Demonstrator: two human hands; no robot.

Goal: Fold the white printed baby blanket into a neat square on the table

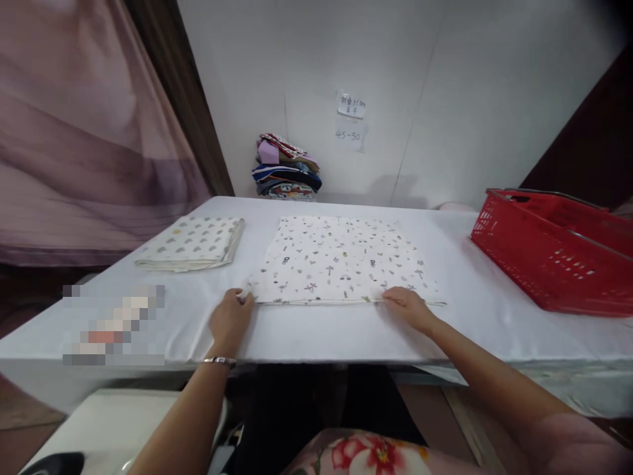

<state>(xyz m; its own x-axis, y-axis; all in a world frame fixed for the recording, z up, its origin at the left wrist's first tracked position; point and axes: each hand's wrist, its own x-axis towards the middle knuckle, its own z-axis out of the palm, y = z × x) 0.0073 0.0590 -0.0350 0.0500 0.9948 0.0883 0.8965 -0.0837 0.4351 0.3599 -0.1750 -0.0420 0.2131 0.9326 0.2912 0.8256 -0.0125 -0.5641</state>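
"What's showing at the far left?"

"A pink curtain (89, 119) is hanging in the upper left, and below it, left of centre, a spotted bundle (192, 241) is lying folded on the white table (306, 333)."

"And the left hand (232, 320)?"

"It's working just left of centre, wearing a bracelet (220, 361); its thumb and fingers are pinching the cloth (346, 260) at the near left corner."

"What's behind?"

"A clothes stack (287, 171) is standing at upper centre, against the wall (316, 59)."

"Where's the cloth?"

"It's lying flat in the middle of the frame, its small prints facing up. Above it, two notes (351, 105) are hanging on the wall, the lower reading 45-50."

"The right hand (408, 308)?"

"Right of centre, its fingertips are clamping the near edge, towards the right corner."

"Farthest right?"

"A red basket (558, 257) is sitting on the table, well apart from the cloth."
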